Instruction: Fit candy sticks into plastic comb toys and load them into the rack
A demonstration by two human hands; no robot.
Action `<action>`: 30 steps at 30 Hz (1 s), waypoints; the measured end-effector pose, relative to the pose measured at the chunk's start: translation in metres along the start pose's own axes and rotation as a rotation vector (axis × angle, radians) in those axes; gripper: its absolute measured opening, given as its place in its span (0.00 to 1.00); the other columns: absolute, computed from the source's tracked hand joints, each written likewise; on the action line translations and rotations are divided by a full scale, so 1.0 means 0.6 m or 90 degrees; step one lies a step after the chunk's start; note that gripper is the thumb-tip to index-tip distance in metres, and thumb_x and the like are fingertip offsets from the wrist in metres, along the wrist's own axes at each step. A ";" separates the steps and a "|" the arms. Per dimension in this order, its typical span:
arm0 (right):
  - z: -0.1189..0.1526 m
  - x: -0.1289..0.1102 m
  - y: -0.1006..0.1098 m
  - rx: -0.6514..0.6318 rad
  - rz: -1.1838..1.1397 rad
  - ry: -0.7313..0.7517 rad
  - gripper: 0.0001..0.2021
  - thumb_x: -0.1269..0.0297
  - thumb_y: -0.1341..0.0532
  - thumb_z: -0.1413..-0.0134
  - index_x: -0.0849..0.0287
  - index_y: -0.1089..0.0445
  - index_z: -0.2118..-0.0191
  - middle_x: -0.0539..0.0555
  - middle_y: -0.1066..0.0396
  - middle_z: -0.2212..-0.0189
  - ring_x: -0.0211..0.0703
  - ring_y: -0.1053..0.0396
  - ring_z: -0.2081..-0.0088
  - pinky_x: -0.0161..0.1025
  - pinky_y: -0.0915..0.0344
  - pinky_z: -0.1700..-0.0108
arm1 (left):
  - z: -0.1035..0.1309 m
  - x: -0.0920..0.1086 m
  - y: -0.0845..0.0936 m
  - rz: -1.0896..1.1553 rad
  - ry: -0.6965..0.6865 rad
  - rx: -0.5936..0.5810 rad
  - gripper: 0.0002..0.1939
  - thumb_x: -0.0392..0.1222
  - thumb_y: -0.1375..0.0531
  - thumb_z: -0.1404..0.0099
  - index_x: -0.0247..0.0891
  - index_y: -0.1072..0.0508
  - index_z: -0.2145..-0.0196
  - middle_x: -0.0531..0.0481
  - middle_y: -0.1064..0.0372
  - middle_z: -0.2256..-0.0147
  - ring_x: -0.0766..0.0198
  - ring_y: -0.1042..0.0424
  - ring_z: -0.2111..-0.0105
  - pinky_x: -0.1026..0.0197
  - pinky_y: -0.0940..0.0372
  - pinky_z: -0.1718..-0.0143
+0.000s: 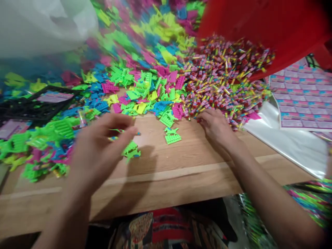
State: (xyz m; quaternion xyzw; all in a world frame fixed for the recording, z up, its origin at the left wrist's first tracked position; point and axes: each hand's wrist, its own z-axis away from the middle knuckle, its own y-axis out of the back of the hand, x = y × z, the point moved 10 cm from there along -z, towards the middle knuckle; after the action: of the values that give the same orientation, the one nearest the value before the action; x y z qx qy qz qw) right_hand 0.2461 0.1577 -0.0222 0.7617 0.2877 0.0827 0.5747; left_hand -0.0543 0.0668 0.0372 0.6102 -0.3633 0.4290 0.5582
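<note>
My left hand [103, 148], smeared by motion, is curled over the left part of the table. Small green, yellow and blue bits show between and past its fingers. Just below its thumb is a bright green plastic piece [131, 150]; whether the hand touches it I cannot tell. My right hand [216, 126] has its fingers bent together at the near edge of a heap of tiny pink-labelled tubes [207, 83]. Its fingertips are partly hidden, with small coloured bits beside them. Between the hands lies a green animal-shaped piece [171, 131] against a green ridged piece [173, 139].
Loose green, pink, blue and yellow plastic pieces [145, 83] spread across the back. More are piled at left [52, 138], near black frames [38, 100]. A red container [259, 27] overhangs the tubes. Printed sheets [303, 97] and clear plastic bags [290, 145] lie right.
</note>
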 end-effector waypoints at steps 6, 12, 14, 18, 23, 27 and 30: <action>0.030 -0.052 -0.008 -0.067 -0.039 0.057 0.08 0.70 0.44 0.33 0.58 0.28 0.62 0.59 0.26 0.62 0.53 0.31 0.58 0.48 0.38 0.55 | -0.034 -0.001 -0.166 -0.356 -0.147 -0.207 0.08 0.40 0.41 0.30 0.36 0.23 0.59 0.43 0.22 0.60 0.54 0.25 0.61 0.53 0.33 0.58; 0.056 -0.076 -0.003 -0.049 -0.082 0.028 0.08 0.66 0.43 0.31 0.58 0.27 0.60 0.59 0.27 0.63 0.54 0.32 0.58 0.49 0.37 0.54 | -0.061 -0.029 -0.225 -0.525 -0.176 -0.197 0.18 0.46 0.31 0.38 0.31 0.27 0.55 0.33 0.30 0.51 0.41 0.31 0.48 0.47 0.34 0.50; 0.062 -0.089 0.001 -0.047 -0.131 0.002 0.07 0.66 0.42 0.32 0.58 0.27 0.61 0.58 0.27 0.63 0.53 0.32 0.58 0.49 0.37 0.53 | -0.067 -0.034 -0.221 -0.465 -0.167 -0.173 0.19 0.43 0.29 0.40 0.33 0.28 0.56 0.36 0.30 0.53 0.43 0.30 0.50 0.48 0.34 0.52; 0.080 -0.111 -0.003 -0.072 -0.301 -0.097 0.05 0.67 0.41 0.32 0.55 0.27 0.57 0.55 0.25 0.61 0.50 0.29 0.56 0.47 0.36 0.52 | -0.062 -0.082 -0.211 -0.110 0.008 -0.175 0.18 0.38 0.29 0.44 0.37 0.30 0.58 0.50 0.28 0.67 0.58 0.28 0.67 0.56 0.35 0.63; 0.093 -0.137 -0.014 -0.054 -0.554 -0.181 0.08 0.64 0.41 0.31 0.54 0.27 0.51 0.54 0.24 0.57 0.46 0.27 0.56 0.43 0.33 0.52 | -0.019 -0.101 -0.222 0.374 0.205 -0.200 0.26 0.43 0.24 0.53 0.35 0.29 0.60 0.53 0.26 0.68 0.67 0.29 0.71 0.63 0.35 0.68; 0.091 -0.150 -0.011 -0.034 -0.646 -0.207 0.07 0.63 0.39 0.32 0.56 0.26 0.54 0.53 0.24 0.60 0.44 0.28 0.58 0.42 0.32 0.54 | 0.010 -0.087 -0.227 0.510 0.301 -0.211 0.24 0.40 0.22 0.57 0.35 0.29 0.66 0.52 0.25 0.68 0.68 0.27 0.71 0.63 0.32 0.68; 0.090 -0.154 -0.006 -0.029 -0.679 -0.215 0.08 0.61 0.39 0.33 0.55 0.24 0.54 0.53 0.24 0.62 0.44 0.28 0.60 0.41 0.32 0.57 | 0.020 -0.080 -0.234 0.555 0.335 -0.225 0.23 0.37 0.22 0.57 0.34 0.27 0.66 0.52 0.24 0.69 0.67 0.26 0.71 0.63 0.30 0.69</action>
State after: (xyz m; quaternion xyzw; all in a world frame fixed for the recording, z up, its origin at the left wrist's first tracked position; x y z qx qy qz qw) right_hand 0.1935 0.0641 -0.0245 0.5009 0.5352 -0.3364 0.5913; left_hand 0.0589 0.0691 -0.0597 0.1718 -0.4975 0.6916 0.4947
